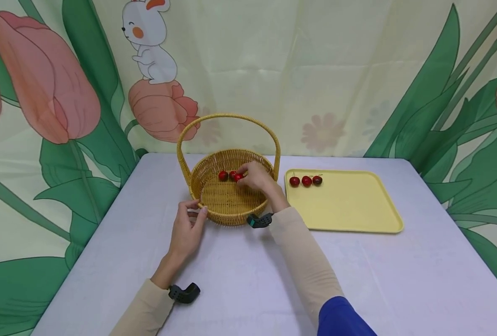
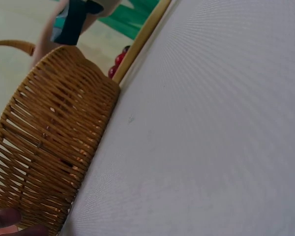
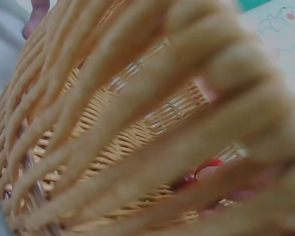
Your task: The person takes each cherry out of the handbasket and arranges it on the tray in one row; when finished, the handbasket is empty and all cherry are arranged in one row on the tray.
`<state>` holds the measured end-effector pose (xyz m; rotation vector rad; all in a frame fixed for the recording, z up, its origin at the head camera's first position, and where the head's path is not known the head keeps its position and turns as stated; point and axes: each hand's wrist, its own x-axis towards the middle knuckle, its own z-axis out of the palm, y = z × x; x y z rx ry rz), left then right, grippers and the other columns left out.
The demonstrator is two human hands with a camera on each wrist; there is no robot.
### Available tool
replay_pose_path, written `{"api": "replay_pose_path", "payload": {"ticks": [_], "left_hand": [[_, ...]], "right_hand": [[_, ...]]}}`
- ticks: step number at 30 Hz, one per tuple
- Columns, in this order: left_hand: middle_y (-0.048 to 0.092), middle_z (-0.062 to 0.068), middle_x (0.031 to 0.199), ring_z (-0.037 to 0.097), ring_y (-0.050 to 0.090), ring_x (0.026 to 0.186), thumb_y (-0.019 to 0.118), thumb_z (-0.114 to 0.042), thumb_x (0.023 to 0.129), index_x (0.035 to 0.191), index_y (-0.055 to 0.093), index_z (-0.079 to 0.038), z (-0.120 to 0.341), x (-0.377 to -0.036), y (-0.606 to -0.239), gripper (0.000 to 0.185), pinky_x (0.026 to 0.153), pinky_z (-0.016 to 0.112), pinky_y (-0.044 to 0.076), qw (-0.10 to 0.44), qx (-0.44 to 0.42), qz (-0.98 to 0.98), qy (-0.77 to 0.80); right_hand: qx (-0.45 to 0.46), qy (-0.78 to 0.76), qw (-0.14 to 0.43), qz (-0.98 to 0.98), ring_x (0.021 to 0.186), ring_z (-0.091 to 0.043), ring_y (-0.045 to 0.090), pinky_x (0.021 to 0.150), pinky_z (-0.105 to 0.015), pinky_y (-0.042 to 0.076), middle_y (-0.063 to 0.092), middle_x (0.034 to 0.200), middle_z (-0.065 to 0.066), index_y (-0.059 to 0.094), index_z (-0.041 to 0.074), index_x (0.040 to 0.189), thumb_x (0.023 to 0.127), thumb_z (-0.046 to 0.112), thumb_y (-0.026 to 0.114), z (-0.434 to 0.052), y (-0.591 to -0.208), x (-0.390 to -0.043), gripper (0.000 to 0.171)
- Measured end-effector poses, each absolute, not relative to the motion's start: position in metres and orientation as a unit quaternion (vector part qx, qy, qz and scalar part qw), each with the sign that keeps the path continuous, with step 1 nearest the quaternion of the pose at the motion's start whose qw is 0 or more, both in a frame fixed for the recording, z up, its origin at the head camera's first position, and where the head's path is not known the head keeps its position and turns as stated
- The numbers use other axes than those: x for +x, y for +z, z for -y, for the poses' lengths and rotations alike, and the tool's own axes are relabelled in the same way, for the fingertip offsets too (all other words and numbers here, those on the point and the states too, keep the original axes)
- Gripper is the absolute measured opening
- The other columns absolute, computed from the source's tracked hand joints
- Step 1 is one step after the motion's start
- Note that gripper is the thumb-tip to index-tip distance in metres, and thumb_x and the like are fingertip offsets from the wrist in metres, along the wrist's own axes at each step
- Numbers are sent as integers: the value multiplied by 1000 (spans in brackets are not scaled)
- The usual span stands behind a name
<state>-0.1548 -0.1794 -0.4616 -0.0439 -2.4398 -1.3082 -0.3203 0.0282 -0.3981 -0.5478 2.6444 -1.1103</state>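
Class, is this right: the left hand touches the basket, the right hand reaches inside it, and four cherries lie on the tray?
Wrong count: the head view shows three cherries on the tray, not four. The left hand touches the basket and the right hand reaches inside it.

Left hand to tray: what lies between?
In the head view, the basket lies between the left hand and the tray; the right forearm also crosses that stretch.

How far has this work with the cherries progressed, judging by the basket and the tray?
Two cherries in the basket look done. The right hand holds a third cherry inside it. Three more cherries on the tray seem left.
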Motion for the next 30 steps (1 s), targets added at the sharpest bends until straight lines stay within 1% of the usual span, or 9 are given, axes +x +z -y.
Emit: {"api": "replay_pose_path", "payload": {"ticks": [6, 10, 13, 16, 19, 24, 26, 30], "left_hand": [[56, 11, 121, 23, 64, 100, 54, -35, 104, 132, 46, -5, 179, -155, -460, 41, 77, 30, 53, 187, -15, 866, -464], [56, 11, 122, 23, 64, 101, 54, -35, 104, 133, 45, -5, 179, -155, -459, 43, 78, 31, 52, 181, -14, 867, -464], [55, 11, 123, 23, 63, 102, 54, -35, 103, 133, 45, -4, 179, -155, -459, 44, 79, 30, 52, 178, -13, 868, -463], [55, 12, 124, 23, 63, 103, 54, -35, 104, 134, 44, -5, 180, -155, -458, 44, 80, 31, 52, 176, -11, 869, -462], [55, 12, 124, 23, 63, 103, 54, -36, 103, 135, 44, -4, 180, -155, -458, 46, 80, 31, 52, 173, -11, 871, -460], [55, 12, 124, 24, 63, 102, 54, -35, 103, 134, 44, -4, 181, -155, -459, 45, 80, 30, 52, 176, -13, 868, -464], [55, 12, 123, 24, 64, 102, 54, -34, 104, 133, 45, -4, 181, -156, -460, 44, 79, 30, 52, 178, -16, 866, -467], [56, 13, 122, 24, 64, 100, 54, -34, 104, 133, 45, -4, 181, -156, -460, 43, 78, 29, 52, 180, -19, 864, -470]], "right_hand": [[-218, -370, 86, -899, 118, -26, 61, 100, -41, 51, 66, 128, -11, 68, 6, 124, 91, 13, 72, -35, -384, -311, 34], [-239, -374, 73, -893, 115, -26, 63, 96, -41, 53, 66, 128, -11, 66, 6, 126, 93, 13, 70, -42, -375, -301, 34], [-266, -382, 62, -883, 112, -27, 64, 95, -40, 54, 66, 127, -12, 64, 6, 129, 95, 11, 67, -47, -368, -293, 34], [-296, -382, 50, -874, 113, -29, 65, 98, -41, 54, 66, 129, -13, 63, 5, 130, 97, 9, 64, -52, -361, -286, 34], [-307, -382, 45, -870, 113, -30, 66, 99, -42, 53, 66, 129, -12, 65, 7, 130, 98, 11, 62, -58, -354, -278, 32], [-297, -415, 50, -859, 112, -26, 67, 97, -41, 54, 66, 128, -6, 65, 11, 127, 95, 14, 69, -68, -344, -263, 32], [-292, -439, 51, -848, 112, -25, 67, 96, -40, 55, 63, 128, -5, 63, 11, 125, 92, 11, 72, -72, -342, -258, 34], [-281, -496, 48, -820, 111, -27, 66, 94, -38, 57, 55, 127, -10, 57, 6, 121, 89, 0, 73, -83, -340, -249, 36]]}}
